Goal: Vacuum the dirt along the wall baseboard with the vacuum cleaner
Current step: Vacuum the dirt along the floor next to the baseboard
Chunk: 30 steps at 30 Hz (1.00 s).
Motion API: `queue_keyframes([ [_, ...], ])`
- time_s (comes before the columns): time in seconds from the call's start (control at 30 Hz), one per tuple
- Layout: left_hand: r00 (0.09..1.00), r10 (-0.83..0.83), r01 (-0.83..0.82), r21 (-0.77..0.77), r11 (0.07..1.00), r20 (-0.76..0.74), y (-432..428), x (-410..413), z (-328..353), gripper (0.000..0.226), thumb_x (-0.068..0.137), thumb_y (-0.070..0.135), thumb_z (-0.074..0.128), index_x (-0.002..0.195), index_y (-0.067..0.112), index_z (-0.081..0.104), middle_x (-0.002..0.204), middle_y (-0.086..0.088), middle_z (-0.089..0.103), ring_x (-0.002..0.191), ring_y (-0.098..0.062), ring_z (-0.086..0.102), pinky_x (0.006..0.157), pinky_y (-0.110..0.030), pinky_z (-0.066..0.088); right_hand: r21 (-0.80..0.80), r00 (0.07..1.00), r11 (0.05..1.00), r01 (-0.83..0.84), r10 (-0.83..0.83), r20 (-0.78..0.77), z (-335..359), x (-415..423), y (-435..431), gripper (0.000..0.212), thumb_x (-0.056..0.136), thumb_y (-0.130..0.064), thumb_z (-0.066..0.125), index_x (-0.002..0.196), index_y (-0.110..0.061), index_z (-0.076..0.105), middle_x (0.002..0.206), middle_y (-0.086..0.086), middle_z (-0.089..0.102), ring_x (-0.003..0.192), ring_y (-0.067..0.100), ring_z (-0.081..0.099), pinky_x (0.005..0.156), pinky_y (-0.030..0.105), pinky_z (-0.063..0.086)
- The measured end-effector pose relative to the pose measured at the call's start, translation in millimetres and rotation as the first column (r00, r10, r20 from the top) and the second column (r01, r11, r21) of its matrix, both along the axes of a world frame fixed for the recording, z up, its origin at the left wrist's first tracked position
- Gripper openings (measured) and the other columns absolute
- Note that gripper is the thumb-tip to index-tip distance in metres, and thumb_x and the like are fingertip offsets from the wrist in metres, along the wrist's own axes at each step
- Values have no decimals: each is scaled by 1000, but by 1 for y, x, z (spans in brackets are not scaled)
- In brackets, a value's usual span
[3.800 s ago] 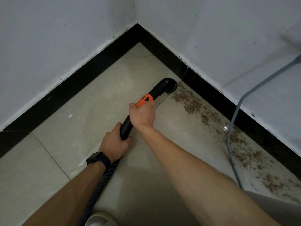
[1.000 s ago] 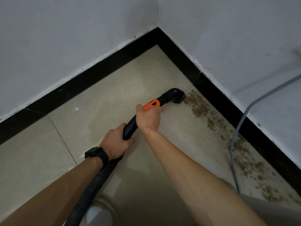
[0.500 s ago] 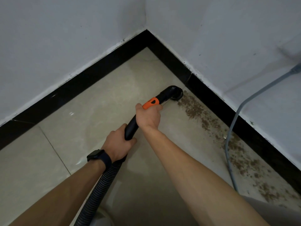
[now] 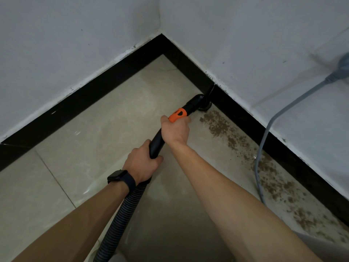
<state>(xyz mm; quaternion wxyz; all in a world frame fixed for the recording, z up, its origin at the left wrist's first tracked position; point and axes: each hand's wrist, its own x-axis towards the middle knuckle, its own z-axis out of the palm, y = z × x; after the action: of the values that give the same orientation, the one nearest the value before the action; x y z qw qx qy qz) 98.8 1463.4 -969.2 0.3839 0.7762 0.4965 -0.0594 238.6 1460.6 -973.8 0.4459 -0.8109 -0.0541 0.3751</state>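
While left hand (image 4: 142, 163) and right hand (image 4: 176, 129) grip wand (image 4: 156, 143) — nozzle (image 4: 203, 104) lies beyond fingers (image 4: 186, 120)

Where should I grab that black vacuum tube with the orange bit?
Grip the black curved vacuum tube from above, on its smooth round stretch behind the orange plastic collar, where the right hand wraps it; the left hand holds lower, by the ribbed hose. It slants down, top side free.

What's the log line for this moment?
left hand: grips tube | right hand: grips tube | nozzle: on floor by baseboard | dirt: along baseboard
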Motion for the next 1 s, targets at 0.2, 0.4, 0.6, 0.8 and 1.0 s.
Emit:
queue_keyframes([
  [0.2, 1000, -15, 15, 18, 1000, -2, 0, 5, 0, 26, 81, 35, 65, 82, 29, 40, 70, -1, 59, 56, -17, 57, 45, -26, 38, 29, 1000, 999, 13, -12, -20, 0, 6, -3, 43, 95, -32, 66, 119, -15, 35, 88, -6, 55, 71, 5, 55, 52, 19, 39],
  [0.4, 997, -71, 71, 46, 996, -13, -1, 2, 1, 28, 83, 35, 64, 87, 23, 39, 71, -2, 57, 57, -19, 56, 47, -29, 41, 76, 998, 996, 54, -52, -26, 0, 2, -10, 39, 93, -30, 66, 116, -16, 38, 88, -6, 56, 71, 5, 56, 51, 18, 39],
  [0.6, 994, -112, 112, 32, 993, -5, 1, -8, 5, 28, 83, 35, 63, 85, 24, 38, 72, -3, 57, 58, -21, 57, 49, -30, 45, 90, 997, 993, 71, -68, -37, 4, -7, -13, 41, 94, -30, 66, 119, -14, 38, 90, -5, 56, 73, 6, 56, 51, 17, 40],
  [0.8, 993, -115, 115, -12, 993, -15, 3, -48, 7, 26, 83, 32, 66, 85, 23, 41, 70, -3, 59, 56, -19, 58, 46, -27, 38, 84, 996, 993, 79, -75, -57, 6, -47, -13, 42, 95, -27, 65, 120, -12, 36, 85, -5, 56, 68, 5, 56, 39, 5, 35],
  [1.0, 994, -111, 111, -14, 994, -25, -1, -86, 8, 29, 82, 29, 67, 81, 27, 39, 66, -2, 58, 52, -16, 55, 45, -27, 36, 81, 994, 993, 89, -83, -76, 4, -87, -17, 39, 95, -26, 64, 119, -15, 35, 83, -5, 58, 66, 6, 58, 39, 6, 35],
])
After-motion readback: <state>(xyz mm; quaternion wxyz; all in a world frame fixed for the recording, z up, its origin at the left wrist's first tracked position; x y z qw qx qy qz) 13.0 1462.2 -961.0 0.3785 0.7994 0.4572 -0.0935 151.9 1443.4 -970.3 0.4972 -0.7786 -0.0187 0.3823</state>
